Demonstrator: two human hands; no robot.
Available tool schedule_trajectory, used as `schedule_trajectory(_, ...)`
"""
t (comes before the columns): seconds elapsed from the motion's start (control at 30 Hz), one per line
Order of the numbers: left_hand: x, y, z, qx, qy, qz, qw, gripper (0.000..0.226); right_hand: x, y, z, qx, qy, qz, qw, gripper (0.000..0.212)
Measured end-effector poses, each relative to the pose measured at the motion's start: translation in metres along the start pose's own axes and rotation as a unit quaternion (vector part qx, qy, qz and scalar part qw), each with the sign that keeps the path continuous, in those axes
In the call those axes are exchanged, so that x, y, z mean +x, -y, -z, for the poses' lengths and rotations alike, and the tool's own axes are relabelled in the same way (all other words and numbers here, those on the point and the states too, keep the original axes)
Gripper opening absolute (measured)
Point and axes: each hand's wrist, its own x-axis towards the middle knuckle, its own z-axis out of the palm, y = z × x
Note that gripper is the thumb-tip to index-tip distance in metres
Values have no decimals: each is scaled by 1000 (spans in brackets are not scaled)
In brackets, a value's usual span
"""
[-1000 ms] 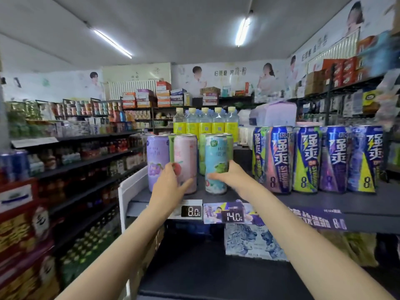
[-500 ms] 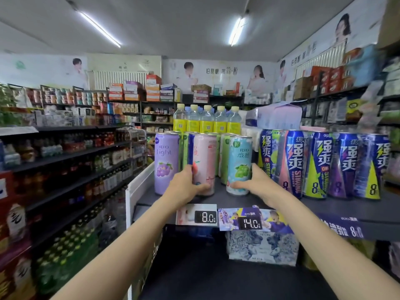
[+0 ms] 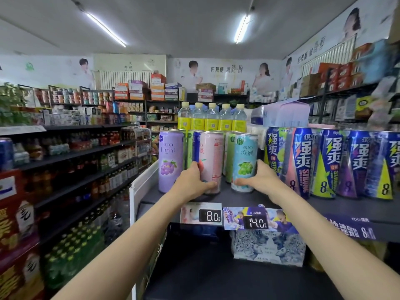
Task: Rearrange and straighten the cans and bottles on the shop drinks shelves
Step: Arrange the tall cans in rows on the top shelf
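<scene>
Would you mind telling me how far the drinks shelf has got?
Done: the tall purple grape can stands upright, label forward. In hand: left hand grips the pink can, right hand the pale blue can. Left: the blue cans lean unevenly.

price tags [image 3: 213,216] 8.0, 14.0 | wall posters [image 3: 225,73] | ceiling lights [image 3: 241,29]

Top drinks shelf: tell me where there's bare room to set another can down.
Bare shelf shows along the front edge, ahead of the pink can and teal can, and in a strip left of the purple can by the white end panel. Rightward, the blue cans stand tightly packed; behind, green cans and bottles fill the depth.
</scene>
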Motion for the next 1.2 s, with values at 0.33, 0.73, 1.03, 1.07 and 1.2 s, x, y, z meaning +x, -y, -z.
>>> schedule_trajectory(0.33, -4, 0, -3, -13, -14, 4, 1000, 55, -7, 2, 1, 1, 10, -3, 1000, 65)
schedule_trajectory(0.73, -2, -9, -2, -15, -26, 25, 999, 56, -7, 2, 0, -37, 10, -11, 999, 71)
schedule_trajectory(1.03, -2, -16, 0, -63, -40, 21, 997, 50, -5, 3, 4, 74, 70, -21, 995, 60)
schedule_trajectory(1.07, -2, -16, 1, -64, -38, 22, 997, 51, -5, 4, 6, 91, 80, -25, 992, 60)
schedule_trajectory(1.2, -4, -17, 3, -61, -44, 23, 997, 49, -9, 7, 8, 116, 102, -39, 987, 62)
